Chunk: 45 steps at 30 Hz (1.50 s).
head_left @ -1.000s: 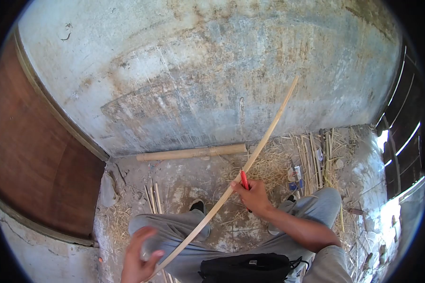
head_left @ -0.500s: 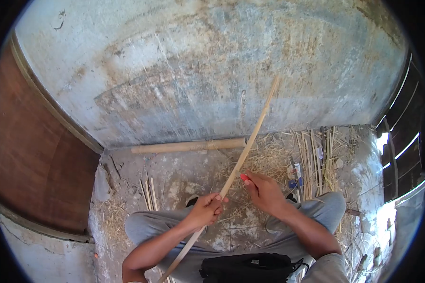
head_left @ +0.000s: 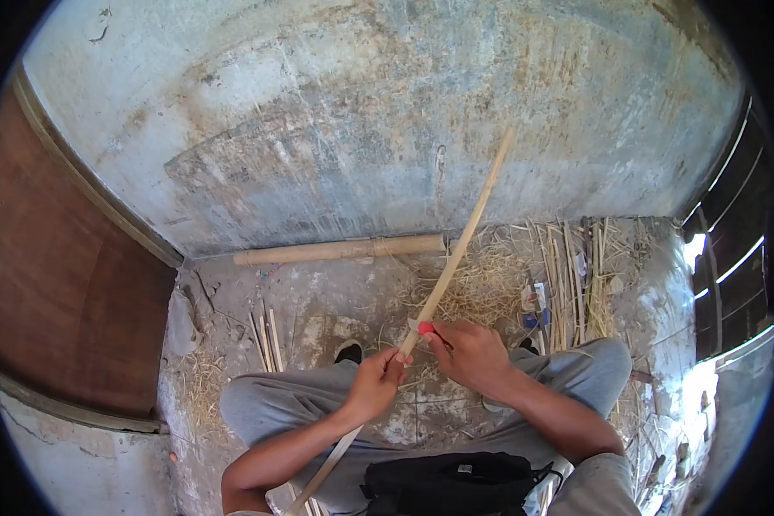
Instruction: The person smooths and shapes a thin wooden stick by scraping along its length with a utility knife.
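Note:
A long split bamboo strip [head_left: 463, 245] runs diagonally from my lap up toward the wall. My left hand [head_left: 377, 383] is closed around it near its middle, in front of my crossed legs. In my right hand [head_left: 473, 353] is a small knife with a red end [head_left: 426, 328], most of its handle hidden by the fingers. Its short pale blade lies against the strip just above my left hand.
A thick bamboo pole [head_left: 340, 249] lies along the wall's foot. Shavings [head_left: 490, 288] cover the floor ahead, with several thin strips [head_left: 568, 279] at the right. More strips [head_left: 268, 340] lie by my left knee, near a plastic bag [head_left: 181, 322].
My right hand has moved left and slightly down, bringing the knife blade onto the bamboo strip near my left hand. The left hand keeps its hold.

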Each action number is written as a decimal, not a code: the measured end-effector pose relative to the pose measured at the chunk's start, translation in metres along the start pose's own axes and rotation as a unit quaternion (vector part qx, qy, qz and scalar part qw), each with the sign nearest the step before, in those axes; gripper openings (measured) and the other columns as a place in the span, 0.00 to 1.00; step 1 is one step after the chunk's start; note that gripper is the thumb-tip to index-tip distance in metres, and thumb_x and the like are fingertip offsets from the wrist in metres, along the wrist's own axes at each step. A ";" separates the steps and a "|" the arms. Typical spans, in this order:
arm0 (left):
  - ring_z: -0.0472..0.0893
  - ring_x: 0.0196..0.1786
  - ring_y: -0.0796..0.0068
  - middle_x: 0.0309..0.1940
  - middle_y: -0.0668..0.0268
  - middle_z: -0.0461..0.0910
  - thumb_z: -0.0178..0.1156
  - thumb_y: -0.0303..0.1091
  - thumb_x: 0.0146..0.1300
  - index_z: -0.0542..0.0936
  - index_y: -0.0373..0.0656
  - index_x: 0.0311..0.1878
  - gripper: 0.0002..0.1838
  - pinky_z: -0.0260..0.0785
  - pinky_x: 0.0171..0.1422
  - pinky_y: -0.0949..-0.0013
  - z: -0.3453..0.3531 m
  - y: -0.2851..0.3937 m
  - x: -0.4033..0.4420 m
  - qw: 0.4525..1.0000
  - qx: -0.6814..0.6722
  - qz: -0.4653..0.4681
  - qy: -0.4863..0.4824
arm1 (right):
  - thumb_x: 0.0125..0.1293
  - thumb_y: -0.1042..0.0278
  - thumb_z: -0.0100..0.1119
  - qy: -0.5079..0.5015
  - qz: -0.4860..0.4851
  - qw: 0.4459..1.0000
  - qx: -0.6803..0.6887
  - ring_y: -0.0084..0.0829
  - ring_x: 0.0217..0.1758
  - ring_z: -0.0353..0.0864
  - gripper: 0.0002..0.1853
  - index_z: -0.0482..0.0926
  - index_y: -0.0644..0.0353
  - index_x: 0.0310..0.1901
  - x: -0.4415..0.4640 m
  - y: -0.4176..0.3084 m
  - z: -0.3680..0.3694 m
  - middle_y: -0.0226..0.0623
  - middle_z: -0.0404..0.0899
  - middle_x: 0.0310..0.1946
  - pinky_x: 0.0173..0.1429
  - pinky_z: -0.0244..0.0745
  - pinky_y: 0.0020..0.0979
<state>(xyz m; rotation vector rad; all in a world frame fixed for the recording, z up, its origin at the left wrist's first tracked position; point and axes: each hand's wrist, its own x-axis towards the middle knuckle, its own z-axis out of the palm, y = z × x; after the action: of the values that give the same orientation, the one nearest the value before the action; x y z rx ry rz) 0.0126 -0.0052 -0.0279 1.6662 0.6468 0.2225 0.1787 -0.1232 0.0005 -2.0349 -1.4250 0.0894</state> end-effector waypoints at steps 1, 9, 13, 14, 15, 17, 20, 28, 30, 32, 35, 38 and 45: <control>0.65 0.23 0.86 0.20 0.72 0.70 0.47 0.35 0.77 0.78 0.36 0.44 0.14 0.59 0.28 0.75 0.001 0.000 -0.001 1.000 0.011 0.004 0.018 | 0.67 0.60 0.60 0.013 -0.016 1.000 0.007 0.44 0.22 0.81 0.12 0.83 0.58 0.45 0.000 0.003 0.003 0.40 0.79 0.23 0.25 0.77 0.42; 0.66 0.22 0.87 0.26 0.70 0.75 0.48 0.35 0.77 0.76 0.38 0.49 0.12 0.60 0.25 0.78 -0.011 0.013 -0.002 0.998 -0.046 -0.010 -0.046 | 0.67 0.58 0.60 0.031 -0.021 0.999 0.023 0.43 0.21 0.82 0.13 0.82 0.58 0.44 0.001 0.008 0.001 0.39 0.79 0.22 0.23 0.77 0.42; 0.69 0.23 0.84 0.31 0.68 0.77 0.46 0.36 0.77 0.74 0.39 0.53 0.12 0.62 0.24 0.76 -0.018 0.027 -0.004 0.979 -0.148 -0.100 -0.102 | 0.67 0.57 0.60 0.027 -0.034 0.998 0.036 0.42 0.21 0.82 0.13 0.83 0.58 0.44 0.002 0.007 0.003 0.38 0.79 0.23 0.23 0.77 0.41; 0.69 0.23 0.84 0.31 0.68 0.77 0.46 0.36 0.77 0.74 0.39 0.53 0.12 0.62 0.24 0.76 -0.016 0.028 -0.004 0.979 -0.146 -0.099 -0.103 | 0.67 0.57 0.60 0.021 -0.037 0.999 0.034 0.42 0.21 0.82 0.13 0.83 0.58 0.44 0.002 0.007 0.002 0.38 0.79 0.23 0.23 0.77 0.41; 0.68 0.21 0.85 0.30 0.68 0.77 0.46 0.37 0.78 0.73 0.39 0.53 0.13 0.59 0.23 0.78 -0.012 0.027 -0.004 0.982 -0.134 -0.102 -0.085 | 0.67 0.57 0.60 0.023 -0.037 0.999 0.033 0.42 0.21 0.82 0.13 0.83 0.58 0.44 0.002 0.006 0.001 0.38 0.79 0.23 0.23 0.77 0.41; 0.66 0.20 0.86 0.30 0.67 0.77 0.45 0.37 0.78 0.73 0.39 0.54 0.13 0.57 0.21 0.79 -0.008 0.020 -0.005 0.985 -0.123 -0.104 -0.066 | 0.67 0.57 0.60 0.013 -0.034 0.999 0.015 0.41 0.20 0.82 0.13 0.83 0.57 0.44 0.001 0.004 0.000 0.38 0.79 0.23 0.22 0.77 0.41; 0.65 0.18 0.86 0.28 0.68 0.76 0.44 0.38 0.78 0.70 0.39 0.59 0.15 0.56 0.21 0.79 -0.007 -0.006 0.000 0.999 0.013 -0.024 -0.041 | 0.67 0.57 0.61 0.027 -0.045 0.999 0.011 0.41 0.20 0.81 0.13 0.83 0.57 0.45 0.000 0.005 0.004 0.37 0.79 0.22 0.22 0.76 0.41; 0.74 0.23 0.79 0.47 0.61 0.74 0.45 0.27 0.74 0.63 0.39 0.56 0.10 0.68 0.25 0.73 -0.013 0.044 -0.009 0.982 -0.057 -0.095 -0.150 | 0.66 0.58 0.62 0.062 -0.052 0.996 0.035 0.42 0.18 0.79 0.13 0.82 0.56 0.46 0.003 0.009 0.003 0.35 0.77 0.21 0.20 0.74 0.40; 0.71 0.20 0.81 0.50 0.60 0.73 0.45 0.26 0.74 0.62 0.39 0.55 0.10 0.64 0.22 0.75 -0.010 0.026 -0.006 0.983 -0.066 -0.071 -0.158 | 0.66 0.59 0.62 0.064 -0.055 0.996 0.032 0.42 0.17 0.79 0.13 0.82 0.56 0.46 0.004 0.008 0.003 0.35 0.77 0.22 0.20 0.74 0.40; 0.68 0.17 0.82 0.53 0.59 0.72 0.44 0.25 0.74 0.60 0.40 0.55 0.09 0.61 0.20 0.76 -0.008 0.016 -0.004 0.982 -0.073 -0.046 -0.167 | 0.66 0.59 0.61 0.060 -0.045 0.996 0.045 0.42 0.18 0.79 0.13 0.82 0.56 0.47 0.003 0.006 0.001 0.36 0.77 0.22 0.21 0.74 0.40; 0.68 0.19 0.83 0.46 0.61 0.75 0.44 0.26 0.75 0.59 0.41 0.60 0.13 0.62 0.22 0.76 -0.007 0.013 -0.005 0.987 -0.044 -0.034 -0.151 | 0.67 0.59 0.61 0.053 -0.035 0.996 0.065 0.42 0.19 0.80 0.13 0.82 0.56 0.47 0.005 0.005 -0.002 0.36 0.78 0.23 0.22 0.74 0.40; 0.68 0.23 0.83 0.33 0.67 0.75 0.43 0.30 0.77 0.62 0.42 0.63 0.15 0.64 0.28 0.75 -0.008 0.017 -0.005 0.991 0.048 0.041 -0.116 | 0.67 0.60 0.61 0.070 -0.032 0.994 0.074 0.43 0.20 0.80 0.13 0.82 0.57 0.47 0.005 0.007 -0.001 0.37 0.77 0.23 0.22 0.74 0.41; 0.66 0.26 0.80 0.22 0.69 0.67 0.41 0.40 0.79 0.70 0.38 0.58 0.16 0.64 0.34 0.71 -0.005 0.019 -0.007 0.991 0.118 0.065 -0.023 | 0.65 0.64 0.64 0.076 -0.038 0.995 0.045 0.40 0.20 0.79 0.12 0.83 0.59 0.46 0.008 0.007 0.001 0.38 0.78 0.24 0.23 0.73 0.38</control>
<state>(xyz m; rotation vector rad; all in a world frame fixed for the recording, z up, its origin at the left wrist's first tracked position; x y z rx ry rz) 0.0098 -0.0059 -0.0073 1.9391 0.5467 0.2051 0.1870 -0.1169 -0.0018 -1.8715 -1.3777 -0.0327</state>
